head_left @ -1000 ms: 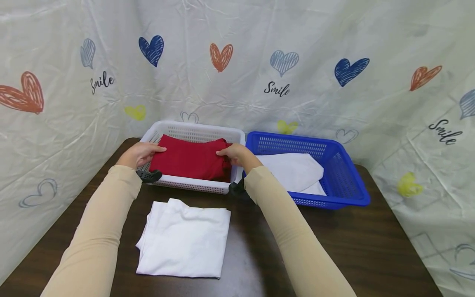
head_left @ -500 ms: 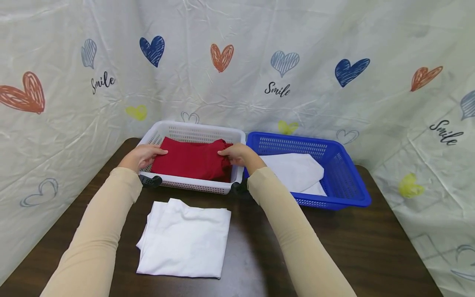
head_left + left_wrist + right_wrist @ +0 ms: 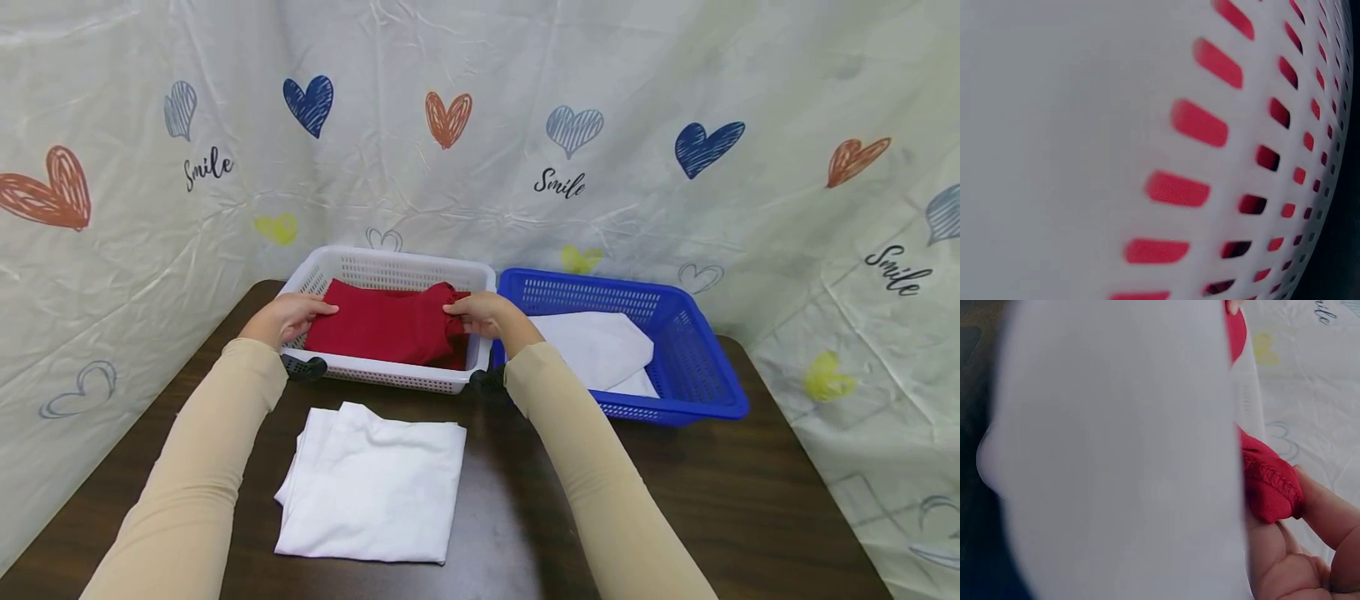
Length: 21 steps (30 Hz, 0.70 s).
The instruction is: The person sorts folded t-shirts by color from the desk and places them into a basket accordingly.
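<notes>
A folded red garment [image 3: 378,323] lies inside the white perforated basket [image 3: 408,380] at the back left of the table. My left hand [image 3: 287,317] pinches its left edge, thumb on top. At the other end, my right hand [image 3: 489,317] holds the gathered right edge. In the right wrist view, thumb and curled fingers grip a stitched seam of the red garment [image 3: 1269,478]; the basket wall [image 3: 1129,450] covers most of that picture. Only the basket's wall [image 3: 1072,150] shows in the left wrist view, with red fabric behind its slots.
To the right, against the white basket, stands a blue basket [image 3: 693,362] holding folded white cloth [image 3: 596,343]. Nearer on the dark wooden table [image 3: 525,500] lies a folded white cloth [image 3: 375,487]. A printed curtain [image 3: 480,125] hangs behind both baskets.
The red garment has lowered slightly within the white basket. My left hand has moved slightly right, and my right hand a little to the right. Both keep their grip.
</notes>
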Each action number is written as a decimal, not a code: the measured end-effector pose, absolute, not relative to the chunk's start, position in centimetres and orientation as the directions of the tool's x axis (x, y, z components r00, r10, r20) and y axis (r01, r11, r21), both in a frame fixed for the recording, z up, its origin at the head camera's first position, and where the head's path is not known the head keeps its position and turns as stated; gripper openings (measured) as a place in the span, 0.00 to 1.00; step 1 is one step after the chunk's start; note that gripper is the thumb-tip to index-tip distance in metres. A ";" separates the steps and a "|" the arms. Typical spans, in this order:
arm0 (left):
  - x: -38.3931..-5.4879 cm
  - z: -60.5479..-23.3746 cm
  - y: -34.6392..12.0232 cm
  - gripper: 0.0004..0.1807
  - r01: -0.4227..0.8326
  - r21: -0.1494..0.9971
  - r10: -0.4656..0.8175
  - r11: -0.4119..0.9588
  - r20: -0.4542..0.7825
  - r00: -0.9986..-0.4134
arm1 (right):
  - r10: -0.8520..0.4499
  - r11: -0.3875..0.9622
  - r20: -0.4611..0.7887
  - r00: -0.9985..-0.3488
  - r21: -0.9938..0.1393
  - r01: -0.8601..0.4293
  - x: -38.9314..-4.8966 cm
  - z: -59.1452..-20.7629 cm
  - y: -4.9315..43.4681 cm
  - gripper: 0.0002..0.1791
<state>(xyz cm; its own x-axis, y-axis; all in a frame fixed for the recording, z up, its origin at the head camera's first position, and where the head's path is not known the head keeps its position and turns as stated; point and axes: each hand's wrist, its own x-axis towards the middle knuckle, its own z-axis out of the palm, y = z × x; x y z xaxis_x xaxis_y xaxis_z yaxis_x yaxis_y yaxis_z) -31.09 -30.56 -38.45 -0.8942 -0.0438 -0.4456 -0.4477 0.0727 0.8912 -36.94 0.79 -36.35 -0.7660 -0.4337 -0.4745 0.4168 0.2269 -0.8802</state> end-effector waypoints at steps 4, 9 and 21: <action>-31.1 -38.5 -30.6 0.37 -0.449 0.891 -0.058 0.071 -0.446 -0.893 | -0.439 0.205 -0.467 -0.768 -0.884 0.421 -36.8 -36.4 0.9 0.22; -31.2 -38.6 -30.6 0.37 -0.448 0.889 -0.082 0.095 -0.441 -0.894 | -0.436 0.145 -0.460 -0.773 -0.884 0.444 -36.7 -36.6 1.4 0.23; -31.1 -38.5 -30.4 0.37 -0.459 0.878 -0.141 0.137 -0.441 -0.886 | -0.434 0.050 -0.445 -0.783 -0.880 0.472 -36.7 -36.6 3.5 0.26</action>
<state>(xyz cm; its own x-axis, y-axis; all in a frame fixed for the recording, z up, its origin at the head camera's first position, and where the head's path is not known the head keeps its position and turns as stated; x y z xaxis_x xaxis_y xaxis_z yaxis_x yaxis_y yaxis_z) -31.07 -30.43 -38.49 -0.8861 -0.1414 -0.4413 -0.4590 0.1367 0.8779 -36.68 3.48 -36.57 -0.7834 -0.4341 -0.4447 0.4718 0.0502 -0.8803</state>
